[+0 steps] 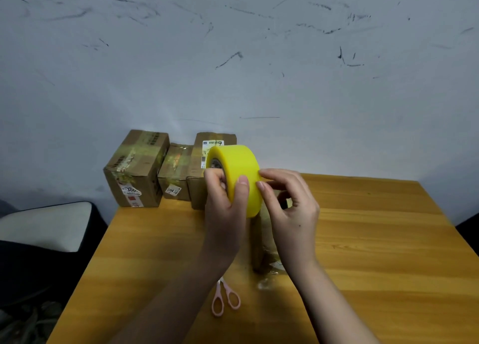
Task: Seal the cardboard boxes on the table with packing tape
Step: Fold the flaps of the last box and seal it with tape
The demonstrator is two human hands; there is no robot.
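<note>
The left hand [225, 196] grips the yellow tape roll [237, 178] above the bench [375, 240], thumb across the tread, roll axis running left-right. The right hand [290, 203] is at its right rim, fingers [261, 187] curled and touching the tape surface, probably seeking the free end. A cardboard box [259, 245] lies directly below; three boxes [137, 170] stand at the far edge, with open bench to the right.

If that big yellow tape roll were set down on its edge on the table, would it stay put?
Probably not. The tape roll is round and wide, so on its curved face it would likely roll across the smooth wooden table. It looks thick and nearly full, so likely heavy for its size. Laid flat, it should sit steady.
</note>
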